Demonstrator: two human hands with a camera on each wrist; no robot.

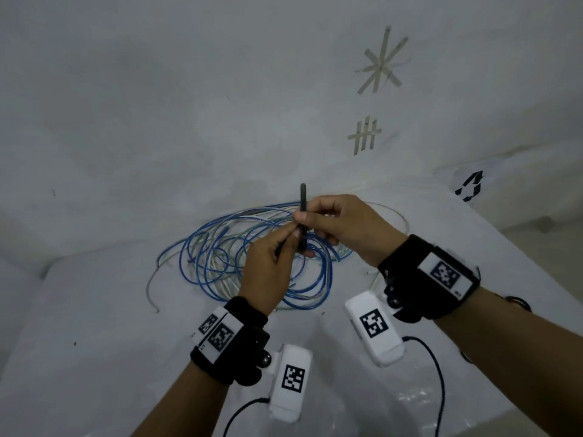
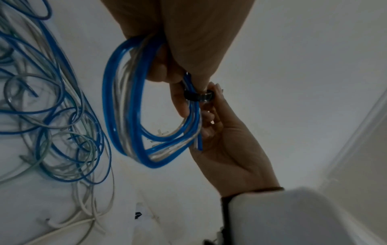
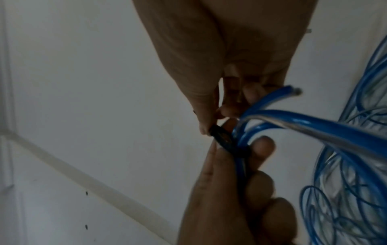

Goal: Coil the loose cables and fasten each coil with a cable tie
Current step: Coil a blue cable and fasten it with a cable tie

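Now my left hand (image 1: 264, 272) grips the small blue coil (image 2: 130, 106) above the tabletop (image 1: 94, 310), and my right hand (image 1: 340, 230) pinches the black cable tie (image 1: 303, 216); I draw the tail straight, keeping strands bunched.

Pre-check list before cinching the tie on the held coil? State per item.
1. Coil gathered: ok. The blue and clear coil hangs from the left hand.
2. Tie around bundle: ok. The black cable tie wraps the strands.
3. Tail gripped: ok. The right hand pinches the tie, its tail pointing up.
4. Tie locked in its head: cannot tell, fingers cover it.
5. Cut ends inside the wrap: not ok. Two cable ends stick out past the tie.
6. Held coil free of the loose cables on the table: cannot tell.
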